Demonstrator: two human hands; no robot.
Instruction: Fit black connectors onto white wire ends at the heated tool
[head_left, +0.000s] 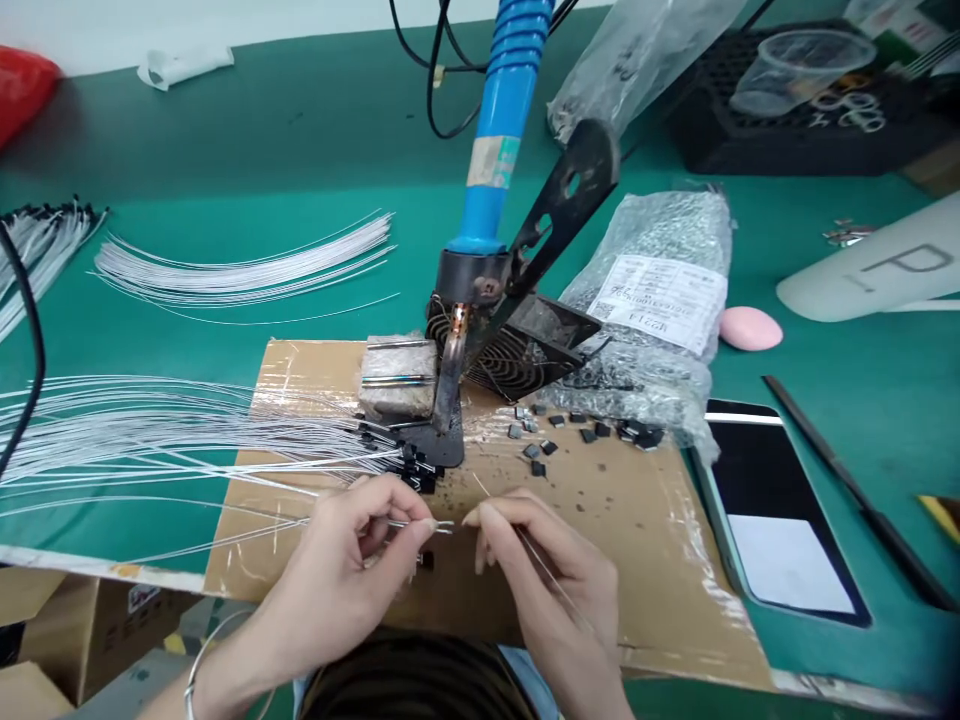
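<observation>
My left hand [371, 570] is closed, pinching a white wire [277, 530] near its end. The split, silvery wire tips stick out past my thumb. Just to the right, my right hand [551, 580] is closed on a thin length of solder wire [541, 562], which slants up past the fingertips. A small gap separates the fingertips of both hands. Above them a blue-handled soldering iron [495, 130] is fixed tip-down in a black metal stand [555, 220]. Beside its tip sits a worn pale block [397, 395] with metal strips across it.
White wires with black connectors [409, 465] spread leftward over the cardboard sheet [637, 560]. Small black connector pieces [551, 447] lie right of the iron, near a fan [517, 350]. Another wire bundle [247, 260], a bubble-wrap bag [652, 270], a phone [780, 510] and a black-handled tool [885, 530] surround the cardboard.
</observation>
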